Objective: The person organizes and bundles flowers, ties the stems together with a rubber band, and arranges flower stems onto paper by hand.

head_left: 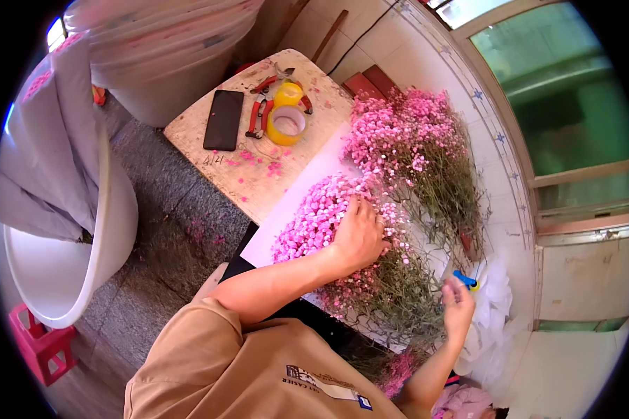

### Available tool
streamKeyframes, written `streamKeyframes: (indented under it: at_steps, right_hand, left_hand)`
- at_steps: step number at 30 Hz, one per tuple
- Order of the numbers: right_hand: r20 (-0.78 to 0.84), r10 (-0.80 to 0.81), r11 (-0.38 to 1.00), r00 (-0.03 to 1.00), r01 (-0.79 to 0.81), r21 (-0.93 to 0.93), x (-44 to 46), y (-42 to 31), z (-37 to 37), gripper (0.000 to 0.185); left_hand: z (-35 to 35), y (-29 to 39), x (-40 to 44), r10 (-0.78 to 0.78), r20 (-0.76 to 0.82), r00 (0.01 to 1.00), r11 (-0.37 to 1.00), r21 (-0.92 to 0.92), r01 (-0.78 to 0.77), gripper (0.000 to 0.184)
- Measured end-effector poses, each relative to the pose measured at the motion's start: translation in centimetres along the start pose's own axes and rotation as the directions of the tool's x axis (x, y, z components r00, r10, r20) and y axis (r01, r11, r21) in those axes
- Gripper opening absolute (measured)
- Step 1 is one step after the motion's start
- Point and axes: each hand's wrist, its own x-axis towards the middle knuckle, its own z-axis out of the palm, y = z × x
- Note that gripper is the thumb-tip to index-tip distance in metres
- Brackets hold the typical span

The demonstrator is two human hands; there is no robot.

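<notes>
Pink baby's breath (318, 213) lies in a loose bunch on a white sheet (262, 248), blossoms to the left and green stems to the right. My left hand (360, 234) curls over the blossoms, its fingertips sunk among them. Over by the stem ends is my right hand (458, 304), raised, thumb and fingers drawn together; what they hold, if anything, is too small to make out. Just beyond those fingertips sits a small blue object with some yellow (465, 280). A second pink bunch (405, 133) lies farther back.
A worn wooden table (189, 129) bears a black phone (223, 120), tape rolls (286, 126) and red-handled pruners (260, 117). To the left stand a white tub (112, 230) with grey cloth and a red stool (42, 342). White plastic (493, 307) bunches against the right wall.
</notes>
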Motion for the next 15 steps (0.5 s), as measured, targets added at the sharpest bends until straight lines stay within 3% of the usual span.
streamKeyframes:
  at_steps: [1, 3, 4, 5, 6, 8, 10, 12, 13, 14, 15]
  right_hand:
    - [-0.113, 0.071, 0.958, 0.991, -0.036, 0.285, 0.3, 0.5, 0.4, 0.031]
    - [-0.384, -0.246, 0.969, 0.89, 0.226, -0.098, 0.5, -0.4, 1.8, 0.034]
    - [-0.315, -0.294, 0.945, 0.902, 0.226, -0.236, 0.0, -3.4, 2.3, 0.042]
    - [-0.266, -0.358, 0.926, 0.895, 0.304, -0.223, 0.0, -4.3, 3.6, 0.054]
    - [-0.204, -0.363, 0.896, 0.909, 0.28, -0.345, -0.2, -4.0, 5.5, 0.066]
    - [0.126, -0.226, 0.939, 0.966, 0.25, -0.234, -0.3, -3.3, 7.7, 0.068]
    - [0.017, -0.269, 0.959, 0.963, 0.269, -0.083, -1.2, -0.9, 11.1, 0.062]
    - [-0.079, -0.306, 0.949, 0.949, 0.31, 0.049, -1.6, -0.8, 9.8, 0.057]
    - [-0.11, -0.305, 0.942, 0.946, 0.317, 0.113, -1.7, -0.3, 9.2, 0.055]
    - [-0.139, -0.265, 0.902, 0.954, 0.296, 0.314, -2.2, -0.5, 8.0, 0.052]
    - [-0.169, -0.234, 0.906, 0.957, 0.278, 0.319, -2.9, 0.2, 7.8, 0.052]
  left_hand:
    - [0.3, 0.0, 0.0, -0.009, -0.022, 1.0, 1.0, 0.001, 0.009, 0.068]
    - [0.6, 0.0, 0.0, -0.003, -0.047, 0.999, 1.0, -0.01, 0.002, 0.067]
    - [1.0, -0.3, -0.1, 0.004, -0.113, 0.994, 1.0, -0.023, -0.006, 0.065]
    - [1.4, -0.6, -0.1, 0.034, -0.174, 0.984, 0.998, -0.042, -0.042, 0.063]
    - [1.9, -0.7, -0.1, 0.035, -0.306, 0.952, 0.986, -0.142, -0.082, 0.057]
    - [1.7, -0.8, -0.1, 0.052, -0.34, 0.939, 0.986, -0.133, -0.102, 0.049]
    - [1.7, -0.9, -0.2, 0.106, -0.319, 0.942, 0.986, -0.086, -0.14, 0.046]
    - [1.7, -0.7, -0.2, 0.136, -0.283, 0.95, 0.988, -0.029, -0.15, 0.046]
    - [2.0, -0.8, -0.1, 0.147, -0.268, 0.952, 0.987, -0.026, -0.159, 0.047]
    - [2.2, -1.0, 0.0, 0.15, -0.254, 0.955, 0.987, -0.02, -0.16, 0.048]
    - [2.2, -0.1, 0.6, 0.193, -0.248, 0.949, 0.98, -0.006, -0.2, 0.048]
